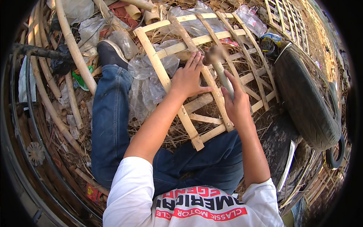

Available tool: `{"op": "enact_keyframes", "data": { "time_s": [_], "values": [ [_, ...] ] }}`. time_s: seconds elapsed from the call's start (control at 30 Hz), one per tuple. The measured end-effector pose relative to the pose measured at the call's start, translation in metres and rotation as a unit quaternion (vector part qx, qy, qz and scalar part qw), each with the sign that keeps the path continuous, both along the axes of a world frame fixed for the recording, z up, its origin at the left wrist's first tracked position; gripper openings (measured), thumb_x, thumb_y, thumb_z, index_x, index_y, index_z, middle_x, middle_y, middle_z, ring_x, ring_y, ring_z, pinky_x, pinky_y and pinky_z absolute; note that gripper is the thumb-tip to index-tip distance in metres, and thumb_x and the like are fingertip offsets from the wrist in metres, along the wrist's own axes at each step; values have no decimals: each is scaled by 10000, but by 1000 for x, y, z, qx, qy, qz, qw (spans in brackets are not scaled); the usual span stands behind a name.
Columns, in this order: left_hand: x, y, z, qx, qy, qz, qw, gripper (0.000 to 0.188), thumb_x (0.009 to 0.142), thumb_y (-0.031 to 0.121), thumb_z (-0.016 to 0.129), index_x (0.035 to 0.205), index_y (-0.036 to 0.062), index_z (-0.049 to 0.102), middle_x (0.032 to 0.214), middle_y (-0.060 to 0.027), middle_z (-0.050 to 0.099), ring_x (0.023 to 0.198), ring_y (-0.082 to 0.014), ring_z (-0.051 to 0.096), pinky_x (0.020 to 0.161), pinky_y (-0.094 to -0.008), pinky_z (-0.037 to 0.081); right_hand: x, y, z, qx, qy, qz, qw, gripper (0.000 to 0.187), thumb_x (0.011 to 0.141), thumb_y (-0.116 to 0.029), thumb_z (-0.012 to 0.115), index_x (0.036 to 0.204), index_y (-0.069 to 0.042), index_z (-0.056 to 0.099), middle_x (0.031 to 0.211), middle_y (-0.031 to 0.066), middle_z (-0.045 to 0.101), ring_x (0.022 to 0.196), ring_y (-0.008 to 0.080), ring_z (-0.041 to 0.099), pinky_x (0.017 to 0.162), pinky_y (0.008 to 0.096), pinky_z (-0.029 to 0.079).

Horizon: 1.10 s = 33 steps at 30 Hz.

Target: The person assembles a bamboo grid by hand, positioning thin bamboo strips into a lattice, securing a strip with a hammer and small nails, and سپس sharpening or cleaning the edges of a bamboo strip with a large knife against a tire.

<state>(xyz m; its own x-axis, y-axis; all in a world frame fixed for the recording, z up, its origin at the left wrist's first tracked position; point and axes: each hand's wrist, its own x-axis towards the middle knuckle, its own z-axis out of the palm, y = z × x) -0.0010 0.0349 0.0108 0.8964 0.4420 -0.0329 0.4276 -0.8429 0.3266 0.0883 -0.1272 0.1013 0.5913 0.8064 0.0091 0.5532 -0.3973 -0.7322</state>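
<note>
A lattice panel of pale bamboo slats point(162, 72) lies across the ground between and beyond my legs. My left hand point(188, 77) rests on one of its slats point(214, 89), fingers stretched out and thumb spread apart from them. My right hand point(238, 102) is closed around the handle of a hammer point(220, 72). The hammer's head, smeared by motion, is just right of my left fingertips, above the lattice. Whether a nail is under it, I cannot tell. Small dots that look like nail heads show on the slat near my thumb.
To the right leans a black tire point(304, 96). Bamboo poles point(75, 45) and a dark metal frame point(22, 125) stand at left. Clear plastic bags point(147, 81) and dry straw litter the ground. Another lattice point(289, 19) lies far right. My shoe point(111, 53) is beside the panel.
</note>
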Motion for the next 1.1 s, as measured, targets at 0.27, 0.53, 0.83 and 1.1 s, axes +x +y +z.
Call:
{"op": "enact_keyframes", "data": {
  "time_s": [0.27, 0.53, 0.83, 1.1],
  "values": [
    [-2, 13, -18, -3, -65, -44, 997, 1142, 643, 657, 711, 1475, 29, 244, 1559, -109, 208, 1451, -251, 157, 1116, -407, 336, 8, -16, -21, -19, 15, -78, 997, 405, 891, -172, 637, 1242, -2, 527, 877, 276, 658, 783, 368, 677, 696, 404, 507],
    [-1, 4, -10, 40, -13, -17, 999, 1154, 623, 636, 735, 1475, 30, 247, 1568, -106, 173, 1459, -256, 121, 1084, -463, 372, 4, -10, -34, -14, 63, -105, 992, 367, 894, -208, 645, 1142, 48, 560, 889, 290, 658, 866, 392, 675, 710, 412, 515],
    [-4, 4, 2, 17, 37, -33, 999, 1265, 529, 815, 649, 1429, -16, 334, 1572, -127, 161, 1466, -252, 95, 995, -430, 463, 4, 4, -2, -31, 18, -22, 999, 431, 904, -125, 600, 1317, -126, 478, 870, 299, 633, 840, 464, 611, 700, 478, 482],
    [-3, 6, -4, 1, 11, -29, 1000, 1289, 495, 832, 646, 1414, -24, 356, 1574, -128, 154, 1466, -248, 99, 998, -400, 461, -1, 5, 4, -5, -43, 9, 999, 478, 891, -88, 612, 1341, -168, 473, 836, 277, 635, 801, 443, 621, 657, 452, 477]
  ]
}}
